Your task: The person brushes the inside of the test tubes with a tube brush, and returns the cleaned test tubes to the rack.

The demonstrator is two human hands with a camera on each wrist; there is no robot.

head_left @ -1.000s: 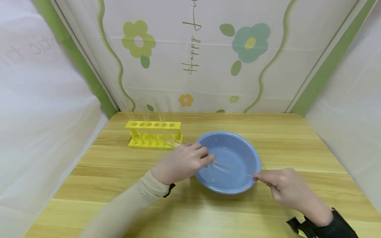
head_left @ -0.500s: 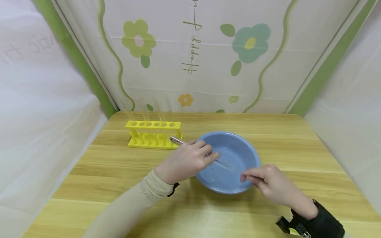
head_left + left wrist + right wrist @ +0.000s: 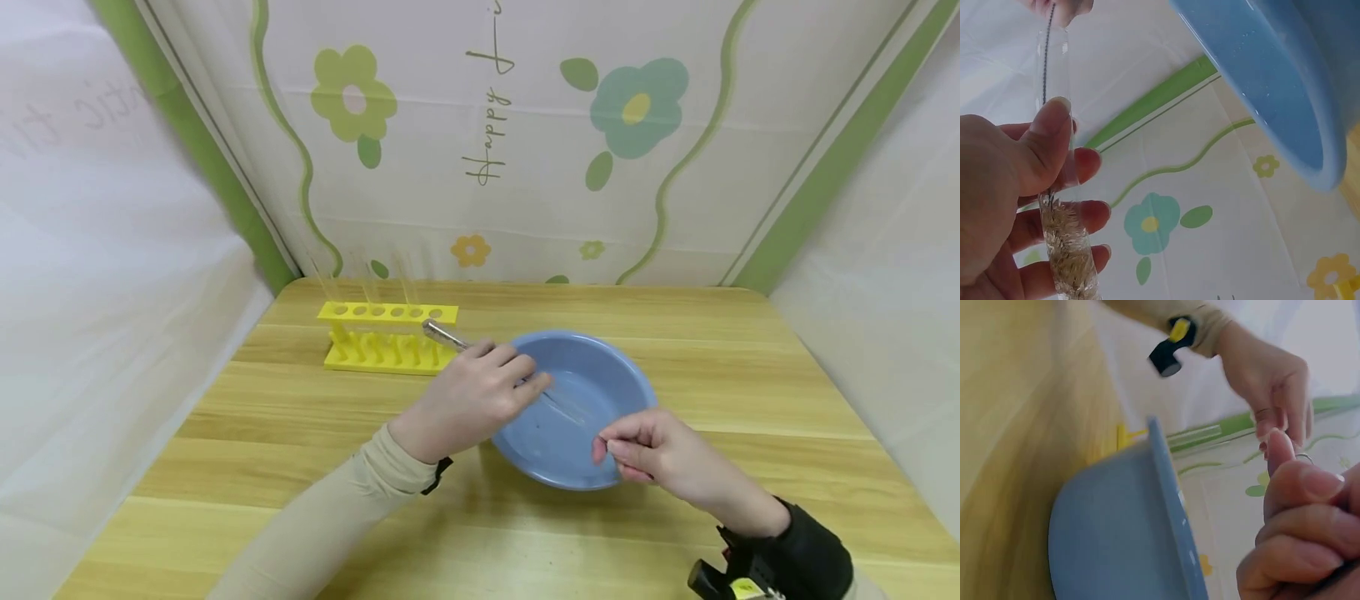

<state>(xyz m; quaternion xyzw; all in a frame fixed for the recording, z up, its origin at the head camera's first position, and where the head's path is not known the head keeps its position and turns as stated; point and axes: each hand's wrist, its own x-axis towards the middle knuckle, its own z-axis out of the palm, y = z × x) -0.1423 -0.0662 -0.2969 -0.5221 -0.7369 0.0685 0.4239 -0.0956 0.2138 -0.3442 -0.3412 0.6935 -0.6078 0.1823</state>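
Note:
Above the blue basin (image 3: 555, 454), my left hand (image 3: 468, 404) grips a clear test tube (image 3: 1070, 162), held at a slant. A test tube brush is inside it; in the left wrist view its pale bristles (image 3: 1067, 244) fill the part of the tube by my lower fingers. The brush's twisted wire (image 3: 1045, 69) runs out of the tube's other end. My right hand (image 3: 656, 458), over the basin's right side, pinches that wire between thumb and fingers. In the right wrist view its curled fingers (image 3: 1307, 531) hide most of the wire.
A yellow test tube rack (image 3: 386, 313) stands behind my left hand, with several clear test tubes (image 3: 369, 283) upright in it. The wooden table (image 3: 750, 367) ends at a flower-printed curtain (image 3: 540, 217). Drops of water lie inside the basin.
My right hand has moved left, towards my left hand, pushing the brush deeper; the bristles now show at the tube's far end. My left hand has lifted slightly, tilting the tube more.

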